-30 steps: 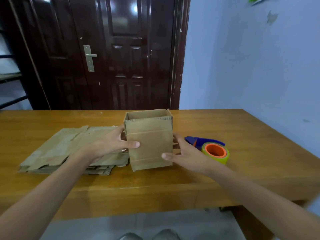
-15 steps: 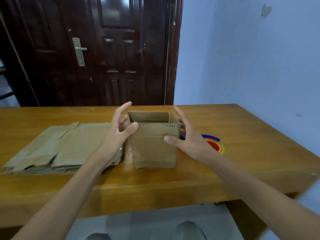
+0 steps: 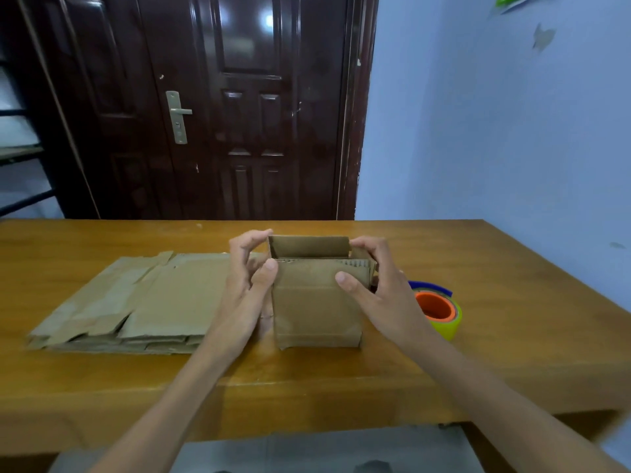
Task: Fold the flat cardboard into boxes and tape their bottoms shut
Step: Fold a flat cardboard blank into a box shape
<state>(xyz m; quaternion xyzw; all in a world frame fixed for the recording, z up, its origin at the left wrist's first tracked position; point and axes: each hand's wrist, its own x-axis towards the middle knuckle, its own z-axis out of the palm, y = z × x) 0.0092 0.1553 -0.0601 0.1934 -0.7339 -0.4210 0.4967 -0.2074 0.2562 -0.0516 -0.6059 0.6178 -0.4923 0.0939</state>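
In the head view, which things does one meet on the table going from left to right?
Stack of flat cardboard → left hand → cardboard box → right hand → tape roll.

No readable text, label, brand or number anywhere: not on cardboard, tape roll, door or wall.

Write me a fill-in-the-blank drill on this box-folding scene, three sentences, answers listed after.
1. Both hands, the left hand and the right hand, hold the upright ____ by its top corners.
2. The stack of flat cardboard lies to the box's ____.
3. The tape roll has an ____ core.

Answers: box; left; orange
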